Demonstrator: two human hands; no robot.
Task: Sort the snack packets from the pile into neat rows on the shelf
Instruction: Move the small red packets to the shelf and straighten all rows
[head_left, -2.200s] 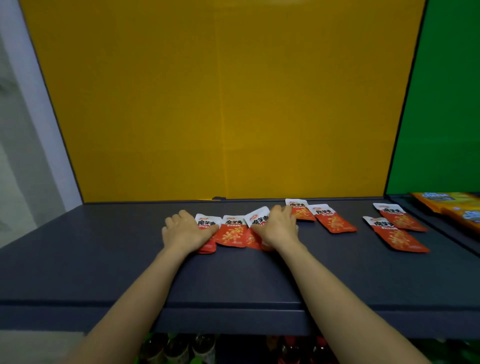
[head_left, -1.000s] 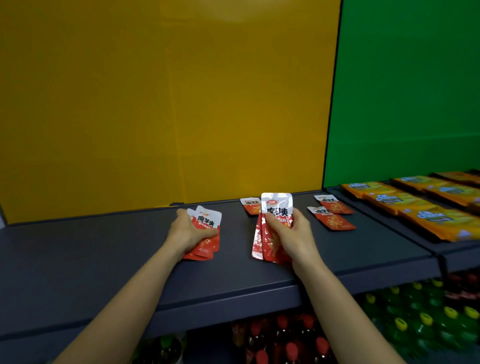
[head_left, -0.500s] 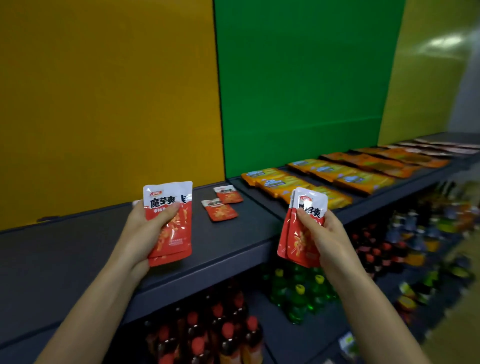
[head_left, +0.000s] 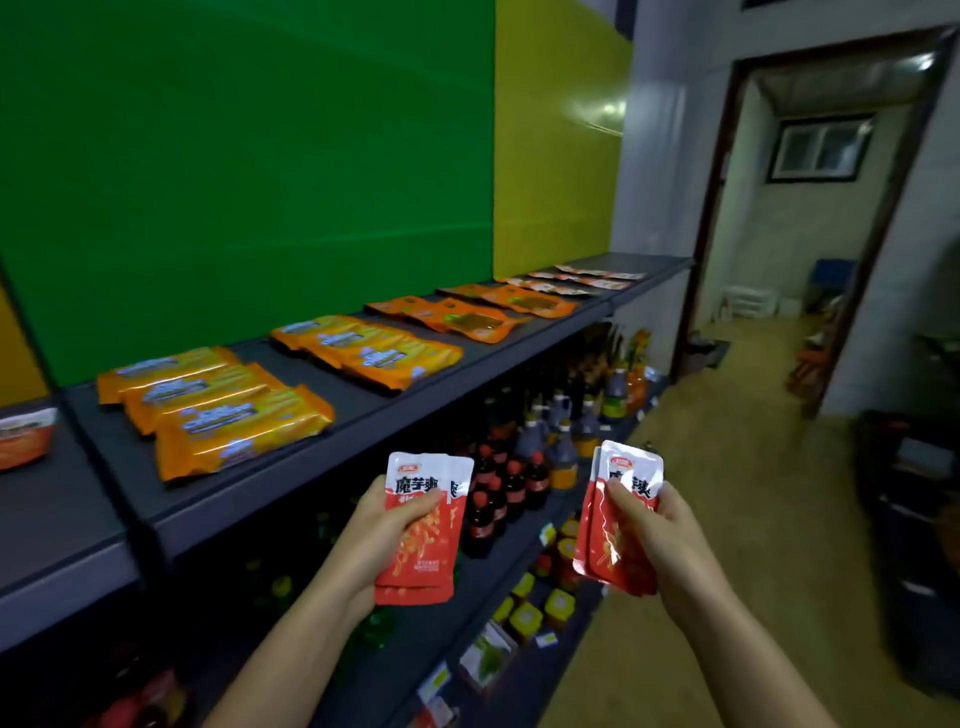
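Once shelf-bound, packets (head_left: 422, 525) now aloft.

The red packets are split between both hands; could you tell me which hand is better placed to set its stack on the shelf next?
Probably the left hand: its red packets hang just off the shelf edge, while the right hand is out over the aisle.

We note dark bottles with red caps (head_left: 506, 488) on the lower tier, a green back panel (head_left: 249, 156), and an open doorway (head_left: 810, 218).
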